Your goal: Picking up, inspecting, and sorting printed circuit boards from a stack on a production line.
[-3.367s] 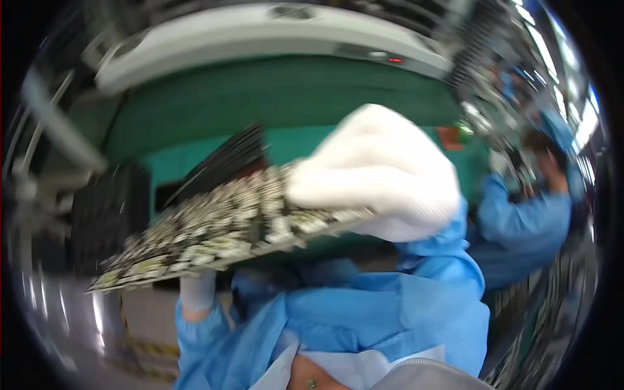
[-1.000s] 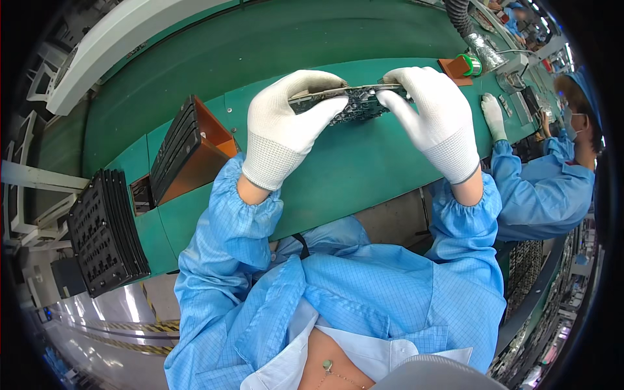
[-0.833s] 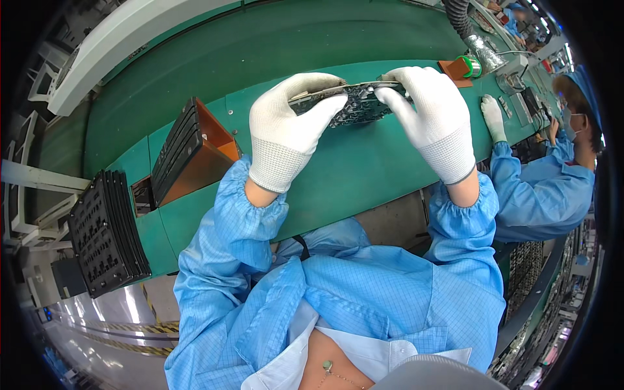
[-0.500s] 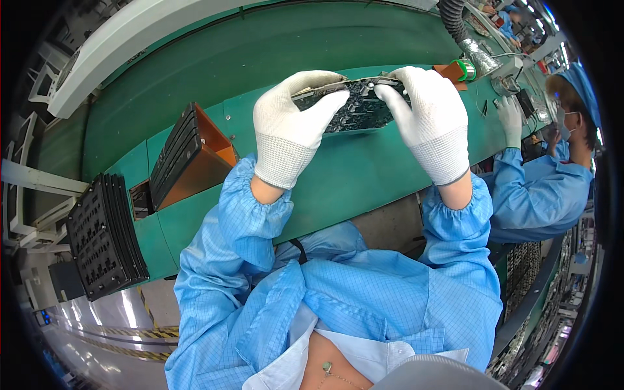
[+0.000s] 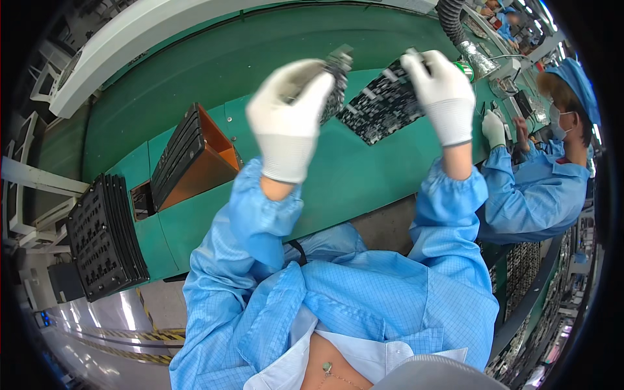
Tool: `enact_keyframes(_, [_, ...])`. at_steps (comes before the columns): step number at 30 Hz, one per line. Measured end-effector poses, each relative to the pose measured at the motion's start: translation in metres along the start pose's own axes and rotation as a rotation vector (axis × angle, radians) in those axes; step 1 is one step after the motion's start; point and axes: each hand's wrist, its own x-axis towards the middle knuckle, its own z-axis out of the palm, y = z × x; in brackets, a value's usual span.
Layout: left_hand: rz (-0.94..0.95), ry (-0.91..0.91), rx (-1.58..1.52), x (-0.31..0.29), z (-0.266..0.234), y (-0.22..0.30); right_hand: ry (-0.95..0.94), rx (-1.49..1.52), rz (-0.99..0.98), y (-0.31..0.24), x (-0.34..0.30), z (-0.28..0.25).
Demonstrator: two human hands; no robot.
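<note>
A brown wedge-shaped stand (image 5: 195,171) sits on the green table (image 5: 364,185), black panels (image 5: 101,240) at left, a ribbed duct (image 5: 452,23) upper right.

Over the tabletop (image 5: 364,175), the left fingers (image 5: 315,97) hold one board (image 5: 338,73); to its right, the right fingers (image 5: 416,70) grip another board (image 5: 380,107). Left of both, a stand (image 5: 198,167) rests on the tabletop, with panels (image 5: 177,148) against its left side. Farther left and nearer, a stack of trays (image 5: 107,240) stands at the tabletop's left end. Beyond the right fingers, at the far right, lies a roll (image 5: 465,69), near a hose (image 5: 454,23). A co-worker (image 5: 536,195) is at the right.
</note>
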Motion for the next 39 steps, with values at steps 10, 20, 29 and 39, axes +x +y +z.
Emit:
enact_keyframes(10, [-0.58,0.321,-0.568,0.006,-0.061,-0.049,0.083,1.192,0.818,0.193,0.03,0.069])
enact_keyframes(20, [-0.75,0.065,-0.811,0.001,-0.08,-0.116,0.107,1.888,1.167,0.128,0.054,0.216])
enact_keyframes(29, [-0.789,0.083,-0.992,-0.004,-0.096,-0.136,-0.502,1.395,0.86,0.073,0.038,0.197])
enact_keyframes(39, [-0.857,0.144,-1.05,-0.005,-0.103,-0.139,-1.183,0.888,0.265,0.014,-0.086,0.067])
